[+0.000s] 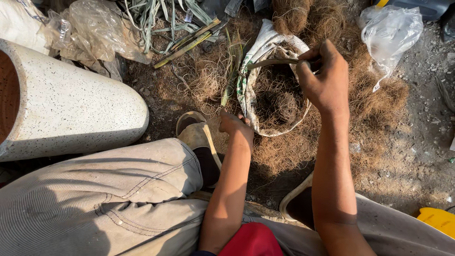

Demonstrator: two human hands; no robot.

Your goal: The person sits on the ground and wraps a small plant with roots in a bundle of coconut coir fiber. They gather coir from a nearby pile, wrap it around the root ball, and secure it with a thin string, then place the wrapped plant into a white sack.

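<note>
My right hand (324,78) is clenched around one end of a curved strip (272,62), thin and dull green. The strip's long axis runs roughly nine to three o'clock, arching over the far rim of the sack (247,90). My left hand (234,124) is closed on the sack's near edge at about seven o'clock of its mouth; what the fingers pinch there I cannot tell.

The sack sits on the ground between my knees, mouth up, rim rolled down, filled with brown fibre (277,99). More loose fibre spreads around it, thickest from three to six o'clock.

At nine o'clock my shoe (195,130) lies just beside the left hand. Further out at nine, a speckled white pot (76,109) lies on its side. At eleven are crumpled clear plastic (92,31) and green stalks (156,14). At one o'clock another plastic bag (391,31) rests on the dirt, and a yellow object (438,219) shows at five o'clock.
</note>
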